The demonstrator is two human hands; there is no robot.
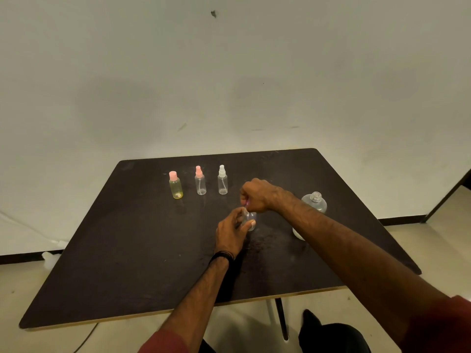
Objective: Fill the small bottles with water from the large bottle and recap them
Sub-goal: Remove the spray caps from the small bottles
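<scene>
My left hand (232, 231) grips a small clear bottle (251, 219) standing near the middle of the dark table (127, 250). Directly above it, my right hand (254, 193) is curled over the bottle's top, fingers closed on its cap, which is mostly hidden. The large clear bottle (314, 202) stands uncapped behind my right forearm. Its white cap (297, 234) lies on the table, partly hidden by that arm. Three small bottles stand in a row at the back: a yellowish one with a pink cap (175, 186), a pink-topped sprayer (200, 181) and a white-topped sprayer (222, 180).
The table stands against a pale wall (229, 72). Its front edge is near my body and a table leg (281, 319) shows below. A dark frame (448, 197) stands on the floor at the far right.
</scene>
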